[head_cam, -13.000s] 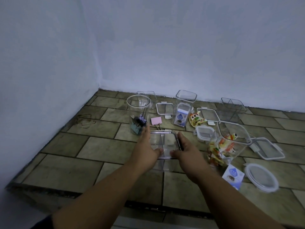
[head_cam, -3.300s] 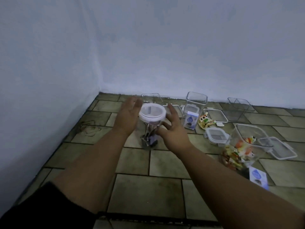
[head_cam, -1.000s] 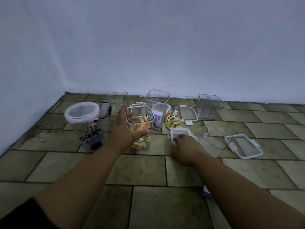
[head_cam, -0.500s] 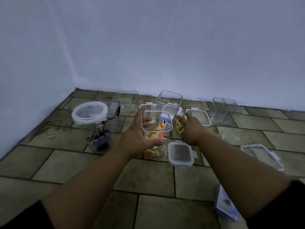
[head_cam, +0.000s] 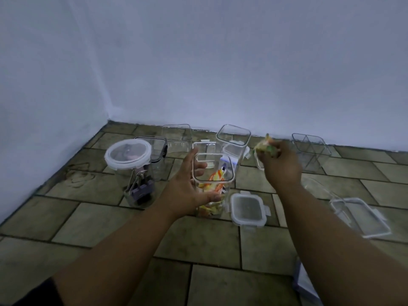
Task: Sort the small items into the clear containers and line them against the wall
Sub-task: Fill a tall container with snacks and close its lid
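Observation:
My left hand point(head_cam: 187, 188) grips a tall square clear container point(head_cam: 213, 184) standing on the tiled floor; it holds several orange and yellow sachets. My right hand point(head_cam: 279, 164) is raised to the right of it, fingers closed on a small yellow-green packet point(head_cam: 263, 146). A round clear jar point(head_cam: 134, 171) with a white-rimmed lid stands to the left, with binder clips inside. Just right of the held container lies a small square lid point(head_cam: 248, 208).
Near the wall stand a tall open container point(head_cam: 234, 142) with a blue-white packet, an empty container point(head_cam: 176, 135), a dark-rimmed one point(head_cam: 157, 155) and a divided box point(head_cam: 311, 149). A rectangular lid point(head_cam: 359, 217) lies right. A blue-white packet point(head_cam: 305, 286) lies beside my right forearm.
My right hand picked the yellow-green packet off the floor and lifted it up beside the container. My left hand kept its hold on the sachet container.

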